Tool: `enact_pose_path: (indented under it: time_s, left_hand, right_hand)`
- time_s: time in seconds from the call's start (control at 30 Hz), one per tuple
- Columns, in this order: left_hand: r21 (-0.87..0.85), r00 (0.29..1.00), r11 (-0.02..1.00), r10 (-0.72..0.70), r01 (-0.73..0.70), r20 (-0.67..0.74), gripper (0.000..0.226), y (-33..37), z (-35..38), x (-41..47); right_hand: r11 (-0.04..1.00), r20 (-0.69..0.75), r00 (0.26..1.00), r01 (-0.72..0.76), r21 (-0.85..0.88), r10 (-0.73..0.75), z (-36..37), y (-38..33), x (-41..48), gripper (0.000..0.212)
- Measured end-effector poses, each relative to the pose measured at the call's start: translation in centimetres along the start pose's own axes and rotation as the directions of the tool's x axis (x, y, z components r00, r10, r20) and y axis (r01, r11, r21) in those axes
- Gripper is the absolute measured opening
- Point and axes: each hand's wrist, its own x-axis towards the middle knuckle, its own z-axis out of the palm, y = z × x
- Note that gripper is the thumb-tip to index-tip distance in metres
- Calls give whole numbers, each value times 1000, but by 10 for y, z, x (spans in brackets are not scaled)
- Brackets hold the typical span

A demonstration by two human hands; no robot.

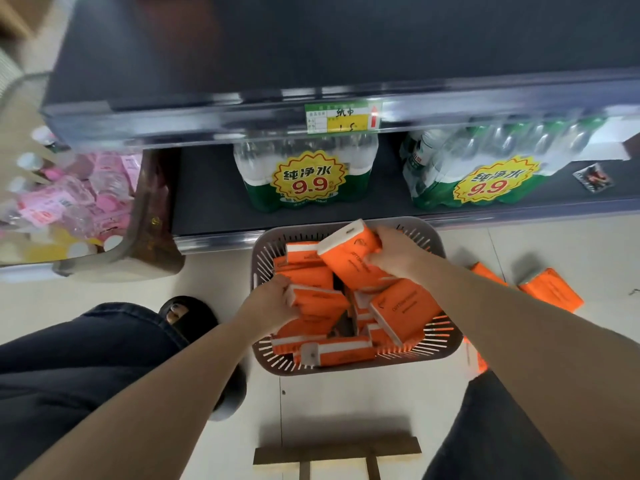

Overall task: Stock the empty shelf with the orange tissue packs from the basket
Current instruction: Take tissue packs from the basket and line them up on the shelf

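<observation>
Basket, grey slotted plastic (298, 231), sits on the pale tiled floor (311, 410) right in front of the shelving, heaped with orange tissue packs (401, 306) lying every which way. Right hand (394, 259) grips one orange pack (346, 263) by its long side, tilted, white end up, raised over the pile at the basket's far edge. Left hand (272, 301) is in at the basket's left side, fingers curled round the white end of a second pack (322, 297) that rests on the heap. Dark upper shelf (277, 46) carries a green-yellow price tag (343, 116) on its front edge. Lower shelf (207, 195) holds two shrink-wrapped water bottle packs (304, 178) with yellow 9.9 stickers. Loose orange packs (550, 289) lie on the floor right of the basket.
</observation>
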Motion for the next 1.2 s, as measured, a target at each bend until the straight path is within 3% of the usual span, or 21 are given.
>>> enact_pose_path:
  time_s: [0.17, 0.33, 0.6, 0.8, 0.93, 1.2]
  left_hand:
    - [-58, 995, 997, -51, 47, -84, 20, 11, -29, -12]
    - [-181, 979, 981, -103, 71, -173, 17, 26, -57, -22]
    - [-452, 914, 892, -195, 15, -355, 16, 43, -108, -40]
    - [-612, 917, 785, -170, -95, -360, 29, 58, -142, -62]
    - [-630, 920, 757, -105, -171, -376, 29, 67, -160, -75]
    - [-702, 897, 686, -170, -190, -409, 33, 66, -200, -78]
  right_hand:
    - [997, -51, 995, 82, 0, -82, -29, -23, -17, 42]
    - [986, -64, 984, 168, 11, -167, -51, -46, -38, 38]
    - [967, 134, 959, 236, 97, -248, -73, -88, -69, 44]
    - [949, 238, 920, 291, 121, -312, -73, -124, -81, 38]
    - [934, 212, 910, 345, 94, -357, -73, -147, -80, 36]
    - [883, 2, 895, 441, 159, -447, -80, -186, -72, 33]
